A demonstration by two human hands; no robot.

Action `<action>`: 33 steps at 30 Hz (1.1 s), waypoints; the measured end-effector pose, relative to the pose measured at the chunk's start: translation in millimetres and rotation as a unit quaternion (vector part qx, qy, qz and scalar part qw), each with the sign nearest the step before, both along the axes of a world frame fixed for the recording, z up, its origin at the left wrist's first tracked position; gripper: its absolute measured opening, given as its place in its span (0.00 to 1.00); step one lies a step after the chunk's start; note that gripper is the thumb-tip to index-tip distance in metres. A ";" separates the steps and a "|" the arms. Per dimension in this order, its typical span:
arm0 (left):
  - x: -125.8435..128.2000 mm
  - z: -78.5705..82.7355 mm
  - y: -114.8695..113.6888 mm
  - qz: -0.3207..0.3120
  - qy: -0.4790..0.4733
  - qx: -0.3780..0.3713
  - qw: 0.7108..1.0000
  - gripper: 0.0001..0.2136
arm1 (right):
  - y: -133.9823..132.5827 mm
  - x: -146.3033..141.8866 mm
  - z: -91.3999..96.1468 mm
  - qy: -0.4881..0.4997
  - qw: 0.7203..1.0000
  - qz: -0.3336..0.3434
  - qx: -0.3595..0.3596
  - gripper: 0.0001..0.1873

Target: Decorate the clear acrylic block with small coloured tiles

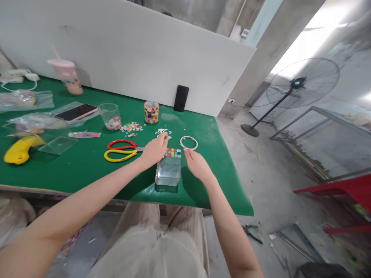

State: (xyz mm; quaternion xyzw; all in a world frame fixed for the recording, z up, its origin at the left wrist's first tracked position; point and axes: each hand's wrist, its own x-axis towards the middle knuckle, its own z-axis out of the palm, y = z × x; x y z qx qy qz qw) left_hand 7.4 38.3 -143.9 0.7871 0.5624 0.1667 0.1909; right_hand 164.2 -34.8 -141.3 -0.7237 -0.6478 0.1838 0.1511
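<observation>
A clear glass block (169, 170) with a row of coloured mosaic tiles (173, 152) along its far edge lies on the green table (87, 170). My left hand (154, 149) reaches over the block's far left corner, fingertips pinched at a small heap of white tile pieces (164, 133). My right hand (196, 164) rests beside the block's right side, fingers curled, its fingertip touching the near edge of a metal ring (188, 142). What either hand pinches is too small to make out.
Red and yellow scissors (121, 150) lie left of my left hand. Behind are loose coloured tiles (131, 127), a clear cup (110, 116), a mosaic-covered cup (151, 112), two phones (77, 112) (181, 98), a pink drink (67, 76), plastic bags and a yellow tool (19, 150). A standing fan (298, 83) is right.
</observation>
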 end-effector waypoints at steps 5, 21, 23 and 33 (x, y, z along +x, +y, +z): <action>0.7 -0.5 -0.3 0.005 -0.001 0.003 1.000 0.15 | 0.4 -5.7 -8.2 0.043 0.999 0.001 0.029 0.22; 2.2 -1.7 -4.6 0.018 -0.016 0.007 1.000 0.15 | 3.3 -14.2 -2.5 0.055 0.998 -0.026 0.026 0.20; 2.1 -1.4 -4.5 0.019 -0.017 0.005 1.000 0.15 | 2.3 -14.0 -5.0 0.071 0.997 -0.032 0.028 0.20; 0.6 -1.5 -3.1 0.016 -0.035 -0.004 0.999 0.14 | 1.6 4.0 -15.9 0.208 0.977 -0.041 0.028 0.28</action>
